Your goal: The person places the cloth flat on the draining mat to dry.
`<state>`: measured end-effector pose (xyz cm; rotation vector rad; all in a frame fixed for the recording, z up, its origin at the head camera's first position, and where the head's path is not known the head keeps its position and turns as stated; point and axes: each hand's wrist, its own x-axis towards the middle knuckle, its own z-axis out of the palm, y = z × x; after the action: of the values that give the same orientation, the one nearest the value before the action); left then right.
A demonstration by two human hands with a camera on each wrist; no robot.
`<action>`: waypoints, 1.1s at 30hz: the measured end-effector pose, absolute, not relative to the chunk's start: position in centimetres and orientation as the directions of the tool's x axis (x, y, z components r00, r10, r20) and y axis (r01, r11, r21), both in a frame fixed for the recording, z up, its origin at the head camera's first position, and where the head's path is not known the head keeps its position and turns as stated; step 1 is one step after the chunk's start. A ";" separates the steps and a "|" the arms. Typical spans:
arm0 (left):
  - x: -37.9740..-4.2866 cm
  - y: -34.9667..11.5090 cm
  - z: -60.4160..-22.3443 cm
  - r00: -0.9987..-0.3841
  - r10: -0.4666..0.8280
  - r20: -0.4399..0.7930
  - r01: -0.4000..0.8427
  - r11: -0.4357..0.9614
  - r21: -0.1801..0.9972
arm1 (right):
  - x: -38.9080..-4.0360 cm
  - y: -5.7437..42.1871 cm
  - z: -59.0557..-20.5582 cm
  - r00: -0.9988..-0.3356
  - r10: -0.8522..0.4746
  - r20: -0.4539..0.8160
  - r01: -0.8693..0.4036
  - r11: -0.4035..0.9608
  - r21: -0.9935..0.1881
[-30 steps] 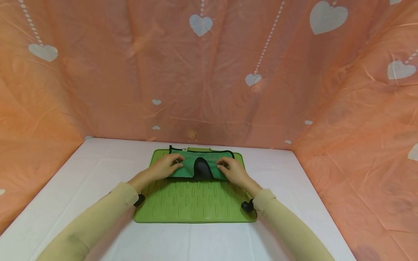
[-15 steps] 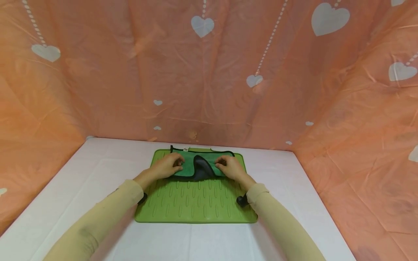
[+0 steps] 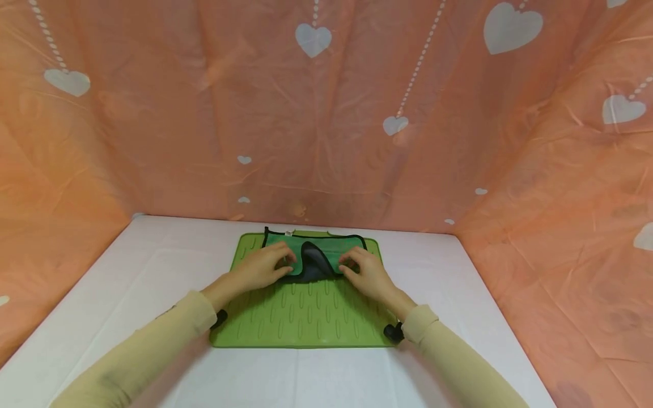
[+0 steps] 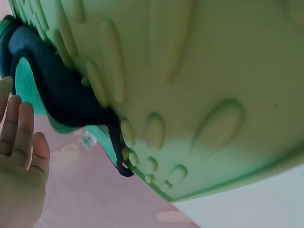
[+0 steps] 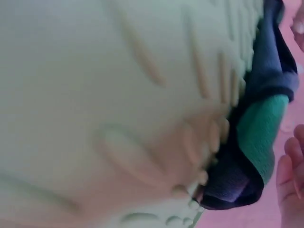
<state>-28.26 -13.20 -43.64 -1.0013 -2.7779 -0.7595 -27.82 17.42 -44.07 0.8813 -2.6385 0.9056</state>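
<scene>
A cloth, green on one face and dark grey on the other, with black edging, lies folded at the far end of a green ribbed mat. My left hand pinches its near edge between thumb and fingers, left of the raised dark fold. On the other side of that fold, my right hand pinches the edge too. In both wrist views the remaining fingers extend loosely beside the cloth. The dark underside shows near the mat in the left wrist view, and a small white tag hangs from the border.
The mat lies on a white-covered table. An orange curtain with white hearts rises behind and on both sides. Black wrist straps show below the cream sleeves.
My left hand has moved right, closer to the middle fold, and my right hand slightly nearer to me. The dark fold's tip leans more to the left, and the cloth's near edge has bunched inward.
</scene>
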 end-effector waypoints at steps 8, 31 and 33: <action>-28.1 -12.8 -44.5 -0.719 0.672 0.176 0.688 0.653 0.318 | -27.5 17.0 -45.3 -0.799 -0.540 0.266 -0.601 0.697 -0.391; -29.0 -12.3 -44.5 -0.758 0.646 0.092 0.624 0.678 0.389 | -30.2 16.5 -45.3 -0.802 -0.572 0.170 -0.587 0.705 -0.398; -29.1 -12.4 -44.4 -0.758 0.645 0.097 0.623 0.671 0.403 | -30.2 16.6 -45.2 -0.807 -0.563 0.179 -0.581 0.703 -0.411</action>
<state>-29.09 -12.39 -44.42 -1.1087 -2.9205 -0.6718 -30.19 16.58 -45.24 0.9617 -2.8617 0.7113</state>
